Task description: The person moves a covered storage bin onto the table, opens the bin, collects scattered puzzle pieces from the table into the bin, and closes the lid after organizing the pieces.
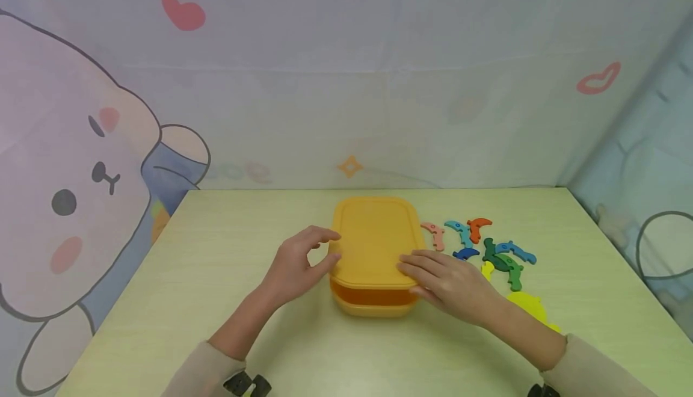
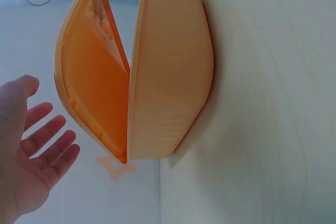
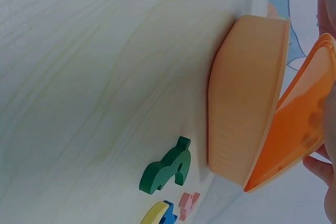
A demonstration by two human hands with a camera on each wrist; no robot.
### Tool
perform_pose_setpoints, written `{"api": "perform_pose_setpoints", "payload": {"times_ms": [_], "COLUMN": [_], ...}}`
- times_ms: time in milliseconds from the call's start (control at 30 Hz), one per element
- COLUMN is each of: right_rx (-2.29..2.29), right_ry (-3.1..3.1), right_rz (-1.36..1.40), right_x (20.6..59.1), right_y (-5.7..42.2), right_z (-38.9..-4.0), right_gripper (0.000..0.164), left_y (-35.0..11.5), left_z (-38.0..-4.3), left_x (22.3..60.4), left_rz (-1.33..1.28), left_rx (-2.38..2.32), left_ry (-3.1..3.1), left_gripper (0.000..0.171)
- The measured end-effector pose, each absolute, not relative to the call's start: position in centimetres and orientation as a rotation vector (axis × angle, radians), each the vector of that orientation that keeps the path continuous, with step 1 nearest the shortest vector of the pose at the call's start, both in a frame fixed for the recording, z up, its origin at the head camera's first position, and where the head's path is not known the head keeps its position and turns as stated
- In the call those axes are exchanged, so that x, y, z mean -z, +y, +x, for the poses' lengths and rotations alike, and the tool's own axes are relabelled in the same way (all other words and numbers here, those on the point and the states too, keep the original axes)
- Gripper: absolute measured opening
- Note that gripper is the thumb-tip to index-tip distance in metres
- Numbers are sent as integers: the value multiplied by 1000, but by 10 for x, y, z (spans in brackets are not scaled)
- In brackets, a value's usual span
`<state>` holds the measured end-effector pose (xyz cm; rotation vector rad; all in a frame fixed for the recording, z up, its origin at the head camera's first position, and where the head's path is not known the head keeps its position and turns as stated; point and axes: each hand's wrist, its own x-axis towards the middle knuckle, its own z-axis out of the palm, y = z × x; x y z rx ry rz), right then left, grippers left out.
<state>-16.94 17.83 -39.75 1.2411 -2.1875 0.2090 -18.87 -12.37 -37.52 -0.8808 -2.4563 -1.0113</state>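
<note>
A yellow plastic box [image 1: 373,311] stands on the table with its lid [image 1: 376,237] over it. The lid's near edge is raised, leaving a gap that shows the orange inside, while its far edge meets the rim. My right hand [image 1: 455,283] pinches the lid's near right corner, fingers on top and thumb below. Beside the lid's left edge is my left hand [image 1: 298,264], fingers relaxed and holding nothing. In the left wrist view a space shows between that left hand [image 2: 31,150] and the lid [image 2: 92,72].
Right of the box lie several flat toy pieces: pink [image 1: 435,236], orange [image 1: 477,228], light blue [image 1: 460,232], dark blue [image 1: 465,254] and green [image 1: 503,261]. A larger yellow piece [image 1: 526,307] is partly behind my right forearm. A printed cloth [image 1: 379,114] hangs behind the table.
</note>
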Motion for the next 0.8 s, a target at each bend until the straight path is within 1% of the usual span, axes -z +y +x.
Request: {"api": "perform_pose_setpoints", "payload": {"times_ms": [267, 467, 633, 800], "right_rx": [-200, -201, -200, -192], "right_ry": [-2187, -2188, -2189, -2185], "right_rz": [1235, 1239, 1238, 1239], "right_x": [398, 399, 399, 399], "right_y": [178, 179, 179, 179], "right_z": [-170, -170, -170, -169], "right_gripper": [44, 44, 44, 45], "left_y": [-123, -125, -124, -121], "left_z": [-198, -205, -209, -211], "left_x": [378, 381, 383, 386], "left_rz": [-537, -308, -190, -147], "left_rx": [1477, 1607, 1670, 1825], "left_ry": [-2580, -2652, -2675, -2646], "left_gripper": [28, 31, 29, 29]}}
